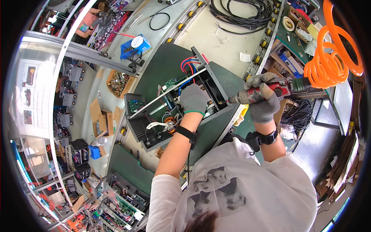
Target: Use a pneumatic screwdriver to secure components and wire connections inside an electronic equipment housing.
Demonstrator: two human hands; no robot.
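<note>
An open black metal enclosure (pixel 136 120) rests at an angle on a green mat (pixel 154 63), with circuit boards, a copper-wound coil (pixel 169 126) and red and blue wires (pixel 188 63) inside. My gloved left hand (pixel 194 98) reaches down into it beside the long metal crossbar; its fingertips are hidden among the parts. In my gloved right hand (pixel 264 98) is a red pneumatic screwdriver (pixel 251 95), held level with fingers wrapped round its body. Its bit points left and meets, or nearly meets, the enclosure's right outer wall.
An orange coiled air hose (pixel 326 63) trails from the tool's back end at upper right. Black cable coils (pixel 247 15) lie on the far roller track. Left stand a box of screws (pixel 119 83), a cardboard box (pixel 101 120) and a blue bin (pixel 141 44). Another person's arm (pixel 85 25) shows at upper left.
</note>
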